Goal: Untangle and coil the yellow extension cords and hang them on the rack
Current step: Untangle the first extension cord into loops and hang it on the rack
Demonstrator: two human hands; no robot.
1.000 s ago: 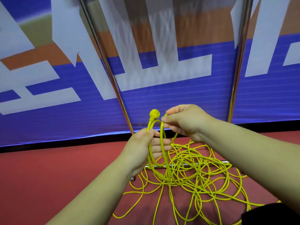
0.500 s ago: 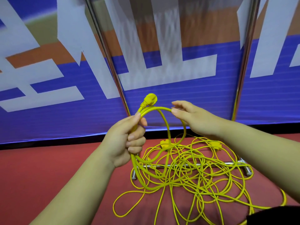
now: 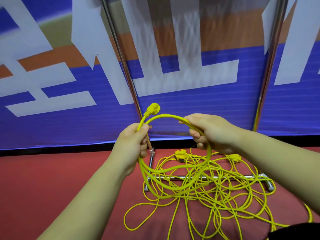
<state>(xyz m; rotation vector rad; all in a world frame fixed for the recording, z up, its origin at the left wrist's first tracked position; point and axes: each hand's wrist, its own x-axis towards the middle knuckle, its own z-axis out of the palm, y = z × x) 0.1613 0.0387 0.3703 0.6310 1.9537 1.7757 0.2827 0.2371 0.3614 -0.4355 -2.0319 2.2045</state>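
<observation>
Open red floor (image 3: 52,179) fills the lower left of the frame, bare as far as the black strip under the banner (image 3: 52,118). The lower right is crowded. A tangle (image 3: 225,201) of thin yellow cord spreads to the right edge and runs off the bottom.

The rack's left post (image 3: 121,58) stands at centre and its right post (image 3: 271,66) toward the right, and they splay apart toward the top edge. The base bar (image 3: 225,177) lies level across the floor under the tangle, with a short foot at each end.

The posts and bar are mirror-bright round tube. The cord is smooth, glossy and round, the floor matte, and the banner finely ribbed in blue with flat white and orange shapes.

The left hand (image 3: 131,144), at centre, has its fingers curled round the gathered strands of a loop (image 3: 166,116), with the thumb pressed on top. The right hand (image 3: 211,134), just right of centre, has its fingers curled round the loop's upper arc.

The loop is a rough oval standing nearly upright and facing the camera. Its bottom sags below both hands to just above the tangle.

The plug (image 3: 153,108) sticks up above the left thumb. Its long axis runs diagonally and points to the upper right.

Two yellow sockets (image 3: 181,155) lie on the floor behind the tangle, near the foot of the banner.
</observation>
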